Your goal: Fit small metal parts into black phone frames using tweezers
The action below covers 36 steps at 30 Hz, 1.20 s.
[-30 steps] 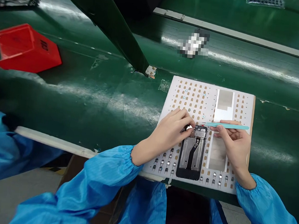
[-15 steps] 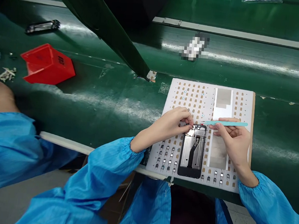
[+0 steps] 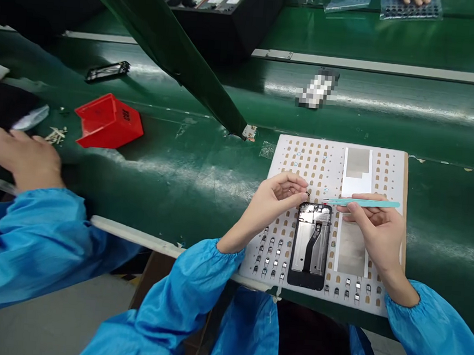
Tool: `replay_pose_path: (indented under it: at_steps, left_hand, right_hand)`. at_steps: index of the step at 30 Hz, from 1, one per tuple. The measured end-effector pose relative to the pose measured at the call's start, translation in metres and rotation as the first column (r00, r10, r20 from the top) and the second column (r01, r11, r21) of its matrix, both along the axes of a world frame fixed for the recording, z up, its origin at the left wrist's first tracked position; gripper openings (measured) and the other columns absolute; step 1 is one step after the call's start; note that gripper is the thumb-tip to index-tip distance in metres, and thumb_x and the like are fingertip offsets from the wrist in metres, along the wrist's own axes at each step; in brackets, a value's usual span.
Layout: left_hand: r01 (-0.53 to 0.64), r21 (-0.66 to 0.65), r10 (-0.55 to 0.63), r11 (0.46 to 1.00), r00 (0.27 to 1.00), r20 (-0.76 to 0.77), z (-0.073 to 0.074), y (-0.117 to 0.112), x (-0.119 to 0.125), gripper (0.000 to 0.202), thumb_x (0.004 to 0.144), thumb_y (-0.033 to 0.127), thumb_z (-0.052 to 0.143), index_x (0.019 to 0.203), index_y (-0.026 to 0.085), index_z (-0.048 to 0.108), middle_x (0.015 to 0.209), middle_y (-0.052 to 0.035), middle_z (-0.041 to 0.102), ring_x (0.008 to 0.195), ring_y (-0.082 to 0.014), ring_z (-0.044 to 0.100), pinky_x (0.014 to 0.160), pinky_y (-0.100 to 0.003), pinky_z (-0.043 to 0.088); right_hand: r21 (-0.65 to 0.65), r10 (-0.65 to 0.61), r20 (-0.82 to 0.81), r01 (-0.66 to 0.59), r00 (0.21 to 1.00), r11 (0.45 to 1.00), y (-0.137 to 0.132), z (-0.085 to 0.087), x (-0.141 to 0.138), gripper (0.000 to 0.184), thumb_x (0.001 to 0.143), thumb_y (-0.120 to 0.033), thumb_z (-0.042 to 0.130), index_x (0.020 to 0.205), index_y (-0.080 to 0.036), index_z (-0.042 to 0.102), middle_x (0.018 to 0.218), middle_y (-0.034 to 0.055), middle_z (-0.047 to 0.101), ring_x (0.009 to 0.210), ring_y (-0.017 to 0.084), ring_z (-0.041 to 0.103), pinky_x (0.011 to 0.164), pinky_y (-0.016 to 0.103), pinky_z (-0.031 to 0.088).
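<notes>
An opened phone [image 3: 309,249], its silver plate and black flex cable showing, lies upright on a white perforated board [image 3: 250,263]. Just above the phone's top left corner, my left hand [image 3: 278,197] is closed, thumb and forefinger pinching a tiny dark part [image 3: 308,194]; its kind is too small to make out. Turquoise tweezers [image 3: 376,204] rest in my right hand [image 3: 375,226], gripped between thumb and fingers. Their tips point left, over the board near the phone's top edge, close to a small red spot. Small metallic parts [image 3: 270,250] sit in several rows on the board.
A red bin [image 3: 110,124] stands on the green bench [image 3: 187,190] to the left. Beside it is a co-worker's hand [image 3: 28,161]. A slanted green post [image 3: 188,61] rises behind. Farther back are a black box [image 3: 241,24], a phone frame [image 3: 108,72] and a pixelated item [image 3: 318,89].
The view has shifted, so the scene sits lower and farther right. My left fingers have moved up off the phone's top edge, showing the tiny part. A co-worker's hand has appeared at left.
</notes>
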State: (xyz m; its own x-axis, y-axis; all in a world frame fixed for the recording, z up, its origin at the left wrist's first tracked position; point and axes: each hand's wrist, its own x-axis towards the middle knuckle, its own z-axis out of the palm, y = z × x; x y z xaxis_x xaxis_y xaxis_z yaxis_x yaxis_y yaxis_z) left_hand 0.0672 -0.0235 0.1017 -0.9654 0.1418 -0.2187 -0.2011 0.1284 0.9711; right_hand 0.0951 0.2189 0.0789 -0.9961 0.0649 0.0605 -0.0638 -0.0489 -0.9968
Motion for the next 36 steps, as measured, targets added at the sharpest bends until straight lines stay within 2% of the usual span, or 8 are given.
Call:
replay_pose_path:
  at_steps: [7,14,24,27,29,30,33,36]
  left_hand:
    - [-0.026,0.135,0.018,0.991,0.998,0.058,0.004,0.017,0.005,0.019,0.091,0.037,0.084,0.1,0.021,0.08,0.101,-0.0058,0.081,0.1,-0.0212,0.076,0.091,-0.035,0.063]
    - [-0.066,0.252,0.018,0.966,0.982,0.189,0.001,0.023,0.008,0.026,0.088,0.04,0.088,0.099,0.019,0.078,0.096,-0.0057,0.081,0.074,-0.0167,0.07,0.067,-0.03,0.056]
    - [-0.063,0.368,-0.05,0.928,0.957,0.287,-0.002,0.026,0.006,0.028,0.083,0.041,0.089,0.092,0.018,0.074,0.08,-0.0015,0.069,0.072,-0.0132,0.056,0.071,-0.03,0.049]
    - [-0.056,0.398,-0.067,0.916,0.955,0.29,0.0,0.026,0.007,0.026,0.085,0.041,0.087,0.091,0.019,0.075,0.074,0.0004,0.063,0.071,-0.0132,0.054,0.073,-0.03,0.049]
    - [-0.049,0.425,-0.089,0.904,0.95,0.299,0.002,0.027,0.009,0.026,0.085,0.041,0.087,0.09,0.019,0.075,0.072,0.0009,0.06,0.072,-0.0133,0.054,0.076,-0.03,0.051]
    - [-0.045,0.439,-0.101,0.898,0.948,0.303,0.003,0.028,0.011,0.026,0.084,0.041,0.088,0.089,0.019,0.075,0.072,0.001,0.059,0.072,-0.0131,0.054,0.077,-0.03,0.051]
    - [-0.036,0.469,-0.127,0.883,0.942,0.312,0.005,0.035,0.016,0.026,0.084,0.04,0.09,0.088,0.018,0.076,0.076,0.0004,0.06,0.073,-0.0124,0.053,0.077,-0.029,0.051]
    - [-0.024,0.465,-0.137,0.885,0.941,0.309,0.005,0.042,0.021,0.026,0.085,0.041,0.09,0.089,0.019,0.077,0.079,-0.0004,0.061,0.075,-0.0127,0.054,0.078,-0.029,0.051]
  right_hand:
    - [0.014,-0.033,-0.181,0.036,0.983,0.999,0.0,0.002,0.002,0.014,0.1,-0.024,0.086,0.111,-0.02,0.08,0.095,0.0054,0.083,0.086,0.026,0.084,0.069,0.031,0.075]
    - [0.038,-0.048,-0.17,0.055,0.984,0.998,0.003,0.003,0.005,0.014,0.1,-0.025,0.085,0.111,-0.02,0.079,0.098,0.0067,0.083,0.084,0.027,0.084,0.067,0.034,0.075]
    - [0.081,-0.038,-0.292,0.065,0.956,0.995,0.002,0.006,0.007,0.02,0.1,-0.014,0.083,0.117,-0.023,0.079,0.097,0.0046,0.082,0.084,0.026,0.083,0.065,0.035,0.073]
    - [0.098,-0.098,-0.419,0.152,0.903,0.983,0.002,0.007,0.008,0.023,0.102,-0.014,0.078,0.121,-0.027,0.075,0.114,0.006,0.08,0.106,0.029,0.08,0.086,0.045,0.073]
    - [0.149,-0.062,-0.477,0.15,0.877,0.977,0.002,0.01,0.009,0.019,0.109,-0.015,0.066,0.123,-0.028,0.071,0.125,0.008,0.076,0.122,0.031,0.074,0.102,0.053,0.067]
    - [0.192,-0.015,-0.49,0.125,0.871,0.973,0.002,0.012,0.009,0.02,0.111,-0.016,0.06,0.123,-0.028,0.07,0.124,0.0085,0.075,0.121,0.03,0.073,0.102,0.053,0.065]
    - [0.347,0.141,-0.464,0.032,0.874,0.937,0.001,0.017,0.011,0.027,0.112,-0.013,0.049,0.125,-0.026,0.069,0.101,0.0067,0.073,0.091,0.022,0.072,0.075,0.039,0.062]
    - [0.401,0.182,-0.381,-0.015,0.907,0.916,-0.002,0.02,0.012,0.017,0.109,-0.017,0.062,0.121,-0.025,0.071,0.085,0.0012,0.067,0.067,0.016,0.06,0.058,0.031,0.052]
